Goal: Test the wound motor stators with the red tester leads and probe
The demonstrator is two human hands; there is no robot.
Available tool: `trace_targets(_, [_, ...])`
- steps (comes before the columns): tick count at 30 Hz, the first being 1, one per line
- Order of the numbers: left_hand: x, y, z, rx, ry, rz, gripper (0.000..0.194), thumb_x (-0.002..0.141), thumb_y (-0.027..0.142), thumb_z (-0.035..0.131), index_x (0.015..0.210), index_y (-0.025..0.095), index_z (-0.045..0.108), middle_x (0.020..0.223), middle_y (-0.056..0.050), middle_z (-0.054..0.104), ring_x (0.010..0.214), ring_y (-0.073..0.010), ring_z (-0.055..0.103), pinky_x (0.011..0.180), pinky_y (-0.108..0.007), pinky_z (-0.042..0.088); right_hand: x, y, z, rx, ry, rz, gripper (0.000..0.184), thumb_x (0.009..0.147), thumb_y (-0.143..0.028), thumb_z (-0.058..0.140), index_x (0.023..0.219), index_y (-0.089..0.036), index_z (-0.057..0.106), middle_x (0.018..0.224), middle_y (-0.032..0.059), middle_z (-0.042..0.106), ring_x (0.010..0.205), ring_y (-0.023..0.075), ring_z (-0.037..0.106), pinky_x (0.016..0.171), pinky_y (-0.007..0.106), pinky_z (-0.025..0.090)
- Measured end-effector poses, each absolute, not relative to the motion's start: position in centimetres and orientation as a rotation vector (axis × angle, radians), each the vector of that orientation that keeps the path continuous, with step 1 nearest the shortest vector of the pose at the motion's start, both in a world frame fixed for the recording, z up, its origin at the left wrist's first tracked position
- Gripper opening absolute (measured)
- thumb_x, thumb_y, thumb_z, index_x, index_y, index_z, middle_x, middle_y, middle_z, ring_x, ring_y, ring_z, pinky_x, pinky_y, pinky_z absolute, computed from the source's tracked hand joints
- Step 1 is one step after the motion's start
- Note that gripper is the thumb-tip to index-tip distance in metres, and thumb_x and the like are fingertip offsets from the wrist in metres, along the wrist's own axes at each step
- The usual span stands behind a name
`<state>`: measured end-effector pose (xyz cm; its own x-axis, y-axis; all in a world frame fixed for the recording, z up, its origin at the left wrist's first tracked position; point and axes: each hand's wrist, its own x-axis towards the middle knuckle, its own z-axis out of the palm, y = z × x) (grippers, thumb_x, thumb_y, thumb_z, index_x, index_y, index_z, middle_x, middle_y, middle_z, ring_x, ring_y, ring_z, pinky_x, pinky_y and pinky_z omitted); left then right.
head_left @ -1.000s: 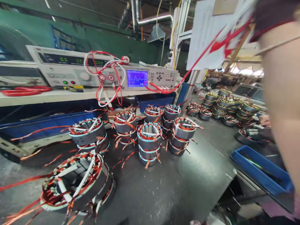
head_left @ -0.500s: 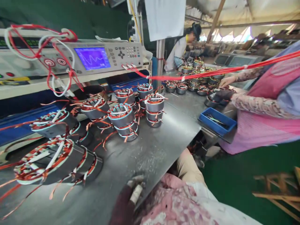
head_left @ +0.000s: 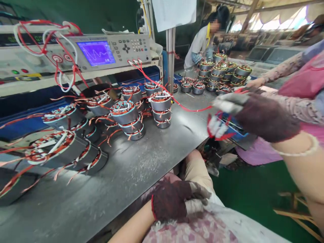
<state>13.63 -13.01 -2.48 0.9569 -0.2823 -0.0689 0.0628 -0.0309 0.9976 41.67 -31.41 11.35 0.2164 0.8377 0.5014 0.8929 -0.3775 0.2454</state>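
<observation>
My right hand (head_left: pixel 255 111), in a dark brown glove with pale fingertips, is raised over the table's right corner. It is closed on red test leads (head_left: pixel 193 110), whose white clip ends (head_left: pixel 218 127) hang below the fingers. My left hand (head_left: pixel 177 199), gloved alike, lies over my lap by the table edge. Its fingers are loosely stretched and the thumb stands apart, with nothing visible in them. Motor stators (head_left: pixel 162 106) with copper windings stand stacked on the metal table (head_left: pixel 149 162). Larger stators (head_left: pixel 76 152) lie tilted at the left, their wire ends loose.
A tester with a blue screen (head_left: pixel 96 53) sits on a shelf above the stators; the leads run from its front. A blue tray (head_left: pixel 239 135) is partly behind my right hand. One co-worker (head_left: pixel 301 84) stands at right, another (head_left: pixel 199 47) farther back near stacked stators (head_left: pixel 217 72).
My right hand has come into view holding the red leads, which now hang lower instead of stretching across to the right. My left hand has moved from the tabletop to over my lap.
</observation>
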Motion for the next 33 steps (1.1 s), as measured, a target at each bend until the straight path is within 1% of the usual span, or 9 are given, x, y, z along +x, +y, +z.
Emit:
trace_targets(3, [15.1, -13.9, -3.4, 1.275, -0.110, -0.257, 0.036, 0.086, 0.046, 0.085, 0.115, 0.025, 0.085, 0.109, -0.013, 0.084, 0.101, -0.0326, 0.081, 0.088, -0.043, 0.066, 39.7, -28.4, 9.3, -2.361, -1.845, -0.930, 0.044, 0.111, -0.020, 0.044, 0.148, -0.029, 0.067, 0.151, 0.0096, 0.066, 0.119, 0.0306, 0.070, 0.087, 0.042, 0.054])
trace_targets(8, [18.6, -12.8, -6.4, 0.999, 0.139, 0.074, 0.060, 0.086, 0.074, 0.074, 0.118, 0.023, 0.079, 0.118, -0.015, 0.079, 0.112, -0.0348, 0.076, 0.083, -0.044, 0.066, 35.0, -27.6, 2.3, -2.340, -1.659, -0.548, 0.039, 0.106, -0.033, 0.054, 0.139, -0.027, 0.074, 0.121, 0.0139, 0.080, 0.090, 0.0274, 0.076, 0.067, 0.034, 0.053])
trace_targets(12, [20.4, -11.7, -7.8, 0.767, 0.364, 0.371, 0.051, 0.078, 0.060, 0.087, 0.108, 0.020, 0.076, 0.104, -0.010, 0.079, 0.094, -0.0273, 0.076, 0.073, -0.035, 0.063, 31.5, -29.1, -5.6, -2.158, -1.539, -0.160, 0.037, 0.097, -0.021, 0.063, 0.129, -0.029, 0.080, 0.116, 0.0124, 0.081, 0.093, 0.0274, 0.078, 0.075, 0.035, 0.062])
trace_targets(16, [20.6, -11.7, -8.6, 0.625, 0.449, 0.391, 0.045, 0.066, 0.044, 0.097, 0.094, 0.018, 0.073, 0.087, -0.004, 0.075, 0.070, -0.0163, 0.068, 0.056, -0.025, 0.052, 31.1, -29.4, -8.6, -1.834, -1.375, 0.287, 0.036, 0.099, -0.028, 0.066, 0.133, -0.035, 0.077, 0.128, 0.0062, 0.079, 0.109, 0.0274, 0.078, 0.092, 0.041, 0.066])
trace_targets(18, [20.5, -11.6, -8.9, 0.644, 0.478, 0.427, 0.043, 0.065, 0.039, 0.097, 0.094, 0.019, 0.073, 0.086, -0.002, 0.075, 0.072, -0.0164, 0.068, 0.060, -0.026, 0.054, 32.2, -29.0, -8.1, -1.687, -1.329, 0.490, 0.033, 0.101, -0.037, 0.069, 0.132, -0.033, 0.078, 0.123, 0.0050, 0.081, 0.108, 0.0263, 0.079, 0.094, 0.041, 0.067])
trace_targets(21, [20.2, -11.4, -9.4, 0.771, 0.525, 0.461, 0.046, 0.067, 0.032, 0.096, 0.107, 0.022, 0.076, 0.097, -0.003, 0.079, 0.095, -0.0241, 0.075, 0.084, -0.034, 0.061, 33.9, -27.5, -7.1, -1.720, -1.097, 0.500, 0.036, 0.104, -0.046, 0.065, 0.133, -0.028, 0.077, 0.118, 0.0068, 0.082, 0.105, 0.0263, 0.079, 0.098, 0.043, 0.065])
trace_targets(25, [20.1, -11.2, -9.5, 0.975, 0.562, 0.391, 0.050, 0.068, 0.037, 0.098, 0.110, 0.018, 0.079, 0.113, -0.010, 0.082, 0.105, -0.0321, 0.076, 0.096, -0.044, 0.061, 33.7, -24.1, -7.9, -1.716, -0.879, 0.508, 0.063, 0.093, -0.055, 0.077, 0.149, -0.027, 0.066, 0.144, 0.0103, 0.071, 0.132, 0.0352, 0.068, 0.116, 0.055, 0.054])
trace_targets(28, [19.9, -10.6, -9.7, 0.998, 0.600, 0.400, 0.053, 0.071, 0.040, 0.096, 0.116, 0.018, 0.079, 0.120, -0.011, 0.081, 0.110, -0.0335, 0.076, 0.099, -0.046, 0.061, 32.9, -22.1, -9.3, -1.560, -0.751, 0.663, 0.061, 0.095, -0.059, 0.074, 0.147, -0.028, 0.066, 0.142, 0.0085, 0.072, 0.129, 0.0325, 0.069, 0.111, 0.051, 0.058])
trace_targets(33, [19.8, -8.8, -11.4, 1.118, 0.786, 0.479, 0.046, 0.067, 0.035, 0.097, 0.107, 0.019, 0.079, 0.114, -0.011, 0.082, 0.116, -0.0358, 0.074, 0.103, -0.049, 0.059, 33.9, -22.3, -9.6, -1.489, -0.450, 0.514, 0.059, 0.100, -0.060, 0.063, 0.151, -0.029, 0.057, 0.127, 0.0066, 0.075, 0.103, 0.0227, 0.074, 0.089, 0.037, 0.064])
